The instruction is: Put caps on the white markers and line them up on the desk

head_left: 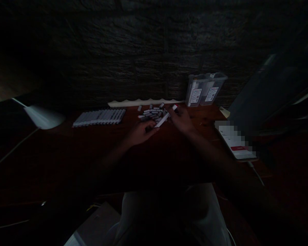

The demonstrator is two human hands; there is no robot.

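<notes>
Between my two hands is a white marker (163,119), slanted up to the right, with a red end at its upper tip. My left hand (141,132) has its fingers closed round the lower end. The fingers of my right hand (181,119) pinch the upper end near the red part. Just behind the hands lies a loose heap of small grey and white marker caps (153,111), partly hidden by my hands and the marker. To the left, a row of white markers (99,117) lies side by side on the dark wooden table (107,140).
Two clear plastic containers (205,89) with labels stand at the back right by the stone wall (143,51). A phone or tablet (237,145) with a lit screen and a cable lies at the right. A white lamp-like object (44,117) is at the left. The scene is very dark.
</notes>
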